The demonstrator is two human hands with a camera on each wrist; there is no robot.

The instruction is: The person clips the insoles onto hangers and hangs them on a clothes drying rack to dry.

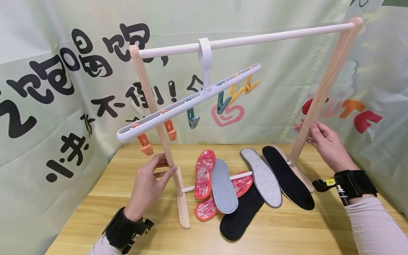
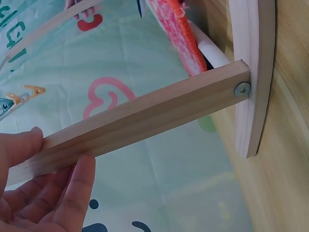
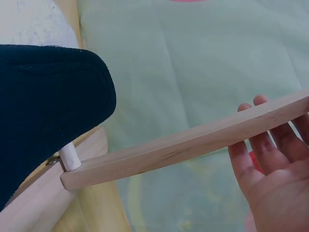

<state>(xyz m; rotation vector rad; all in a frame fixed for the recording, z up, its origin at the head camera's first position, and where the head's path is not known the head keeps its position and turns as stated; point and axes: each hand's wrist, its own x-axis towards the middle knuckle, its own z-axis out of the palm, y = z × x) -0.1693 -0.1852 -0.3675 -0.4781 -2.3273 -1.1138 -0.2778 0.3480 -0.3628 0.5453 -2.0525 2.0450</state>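
The left hand (image 1: 148, 186) is pinching the left post (image 1: 145, 85) of the wooden rack (image 1: 183, 212) between thumb and fingers, while the right hand (image 1: 331, 147) is holding the right post (image 1: 333, 72), its fingers loosely bending around. The rack is standing on the counter (image 1: 108, 212); the clip hanger (image 1: 207, 92) is hanging from its top bar (image 1: 280, 34), and insoles (image 1: 224, 187) are lying mostly between the posts. The person seems to be steadying the rack, so the next move is probably calling for even, gentle support.
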